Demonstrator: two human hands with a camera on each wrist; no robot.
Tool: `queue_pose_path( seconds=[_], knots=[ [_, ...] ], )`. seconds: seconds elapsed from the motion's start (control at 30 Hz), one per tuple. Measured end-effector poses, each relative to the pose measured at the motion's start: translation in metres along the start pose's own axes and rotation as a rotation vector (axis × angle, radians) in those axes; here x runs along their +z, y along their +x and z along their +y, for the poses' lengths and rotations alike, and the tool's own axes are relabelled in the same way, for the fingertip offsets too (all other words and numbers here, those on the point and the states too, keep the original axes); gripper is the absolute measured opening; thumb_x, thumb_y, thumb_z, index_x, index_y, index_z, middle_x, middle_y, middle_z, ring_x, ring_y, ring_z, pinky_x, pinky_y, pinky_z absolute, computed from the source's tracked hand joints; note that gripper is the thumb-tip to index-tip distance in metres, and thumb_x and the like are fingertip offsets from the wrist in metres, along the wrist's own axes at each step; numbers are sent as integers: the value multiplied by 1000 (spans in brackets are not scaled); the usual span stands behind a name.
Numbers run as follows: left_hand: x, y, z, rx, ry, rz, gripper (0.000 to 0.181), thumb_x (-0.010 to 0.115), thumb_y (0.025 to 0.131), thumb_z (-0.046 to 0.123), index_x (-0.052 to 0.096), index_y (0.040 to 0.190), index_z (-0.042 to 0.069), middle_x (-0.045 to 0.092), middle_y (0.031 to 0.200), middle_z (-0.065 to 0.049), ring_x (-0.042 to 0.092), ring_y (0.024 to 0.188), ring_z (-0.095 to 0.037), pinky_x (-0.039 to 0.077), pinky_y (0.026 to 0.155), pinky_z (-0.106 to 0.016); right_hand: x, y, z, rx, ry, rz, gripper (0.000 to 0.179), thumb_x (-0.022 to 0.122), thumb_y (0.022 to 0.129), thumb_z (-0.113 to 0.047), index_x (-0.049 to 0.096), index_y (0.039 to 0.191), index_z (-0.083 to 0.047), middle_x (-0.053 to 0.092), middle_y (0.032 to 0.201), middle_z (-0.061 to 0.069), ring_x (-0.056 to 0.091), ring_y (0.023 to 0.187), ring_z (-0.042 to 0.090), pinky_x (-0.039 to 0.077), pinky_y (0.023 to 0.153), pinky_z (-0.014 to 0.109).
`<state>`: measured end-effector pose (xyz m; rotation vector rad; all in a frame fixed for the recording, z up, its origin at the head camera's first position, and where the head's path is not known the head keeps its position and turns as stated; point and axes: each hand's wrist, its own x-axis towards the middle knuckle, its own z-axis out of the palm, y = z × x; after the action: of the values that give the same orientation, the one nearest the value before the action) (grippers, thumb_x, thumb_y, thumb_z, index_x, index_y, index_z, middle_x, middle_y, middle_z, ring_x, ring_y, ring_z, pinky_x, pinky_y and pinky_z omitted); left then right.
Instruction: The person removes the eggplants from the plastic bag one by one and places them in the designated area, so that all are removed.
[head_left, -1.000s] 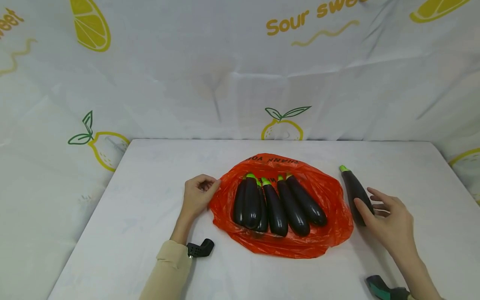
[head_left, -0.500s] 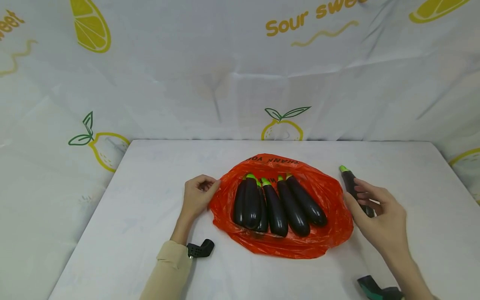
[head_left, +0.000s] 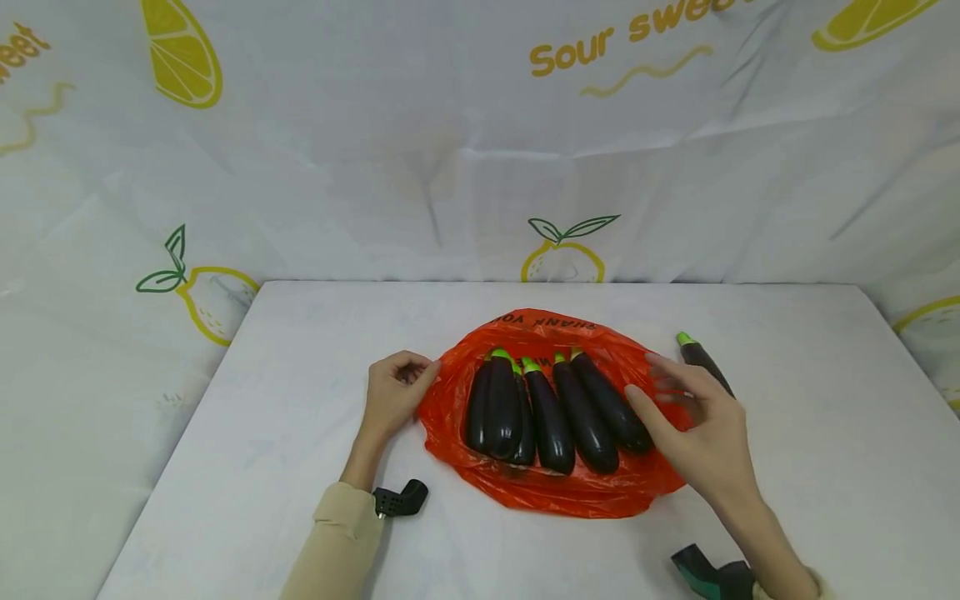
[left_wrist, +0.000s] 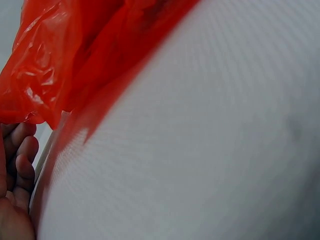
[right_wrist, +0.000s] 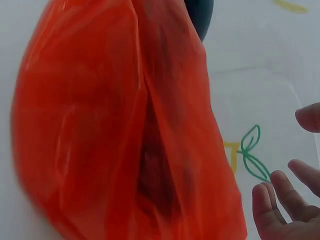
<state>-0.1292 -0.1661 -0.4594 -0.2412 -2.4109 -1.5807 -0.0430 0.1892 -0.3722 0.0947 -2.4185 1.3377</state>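
An orange-red plastic bag (head_left: 540, 498) lies spread on the table, with several dark, glossy eggplants (head_left: 553, 421) side by side on it, green stem ends pointing away from me. At the bag's left edge my left hand (head_left: 395, 387) pinches the plastic between thumb and curled fingers. In the left wrist view, the fingers (left_wrist: 26, 170) lie just under the bag's edge. My right hand (head_left: 697, 425) hovers over the bag's right side, fingers spread and nothing in them. One more eggplant (head_left: 703, 360) lies outside the bag on the right, its lower end hidden behind that hand.
The white-covered table (head_left: 300, 333) extends around the bag. A white curtain (head_left: 337, 167) printed with lemons hangs behind its far edge. A black device (head_left: 401, 497) sits on the left wrist and a black-and-green one (head_left: 716, 575) on the right.
My right hand has moved left from the lone eggplant to above the right part of the bag. That eggplant and the left hand have stayed in place.
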Motion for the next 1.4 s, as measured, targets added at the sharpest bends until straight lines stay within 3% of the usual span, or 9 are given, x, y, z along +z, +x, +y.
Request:
queue_pose_path(
  seconds=[0.17,0.37,0.43,0.6,0.9,1.1,1.4],
  knots=[
    [1,0,-2,-2,-4,6,11,76,91,17,77,85,8,69,76,-11,53,69,-12,46,65,-17,18,-1,-7,-7,73,-59,48,81,82,0,69,128,-3,64,106,-18,61,93,6,50,84,6],
    [1,0,-2,-1,-5,8,11,76,91,17,77,85,7,69,76,-11,53,70,-12,45,65,-17,45,-3,-14,-40,139,-126,46,83,81,-1,70,125,-3,68,107,11,62,92,13,52,83,9],
    [1,0,-2,0,0,8,11,76,91,16,77,85,7,69,76,-11,53,70,-12,45,65,-17,54,-3,-17,-40,142,-158,45,83,82,-4,70,125,-3,69,108,14,63,92,17,53,83,11],
    [1,0,-1,-3,14,8,9,76,91,15,76,87,7,69,76,-10,53,70,-12,45,65,-18,73,-5,-24,-25,145,-224,47,85,82,-13,70,125,-4,69,112,13,65,93,24,58,83,19],
    [0,2,-1,-1,20,8,9,76,91,14,76,87,6,69,76,-10,53,69,-12,46,65,-18,93,-9,-34,37,115,-290,52,86,82,-26,70,128,-8,69,118,9,66,94,21,60,82,26],
    [0,2,-1,-3,3,6,9,76,90,14,76,86,6,69,75,-11,53,68,-12,46,63,-18,103,-12,-42,59,65,-311,60,86,80,-34,68,132,-10,67,119,7,63,94,17,59,81,29],
    [1,1,0,-4,-4,9,9,76,91,14,76,86,6,69,76,-12,53,67,-12,46,63,-18,109,-15,-50,160,-8,-336,65,87,80,-35,66,134,-6,64,123,14,65,86,16,60,78,33]
  ],
)
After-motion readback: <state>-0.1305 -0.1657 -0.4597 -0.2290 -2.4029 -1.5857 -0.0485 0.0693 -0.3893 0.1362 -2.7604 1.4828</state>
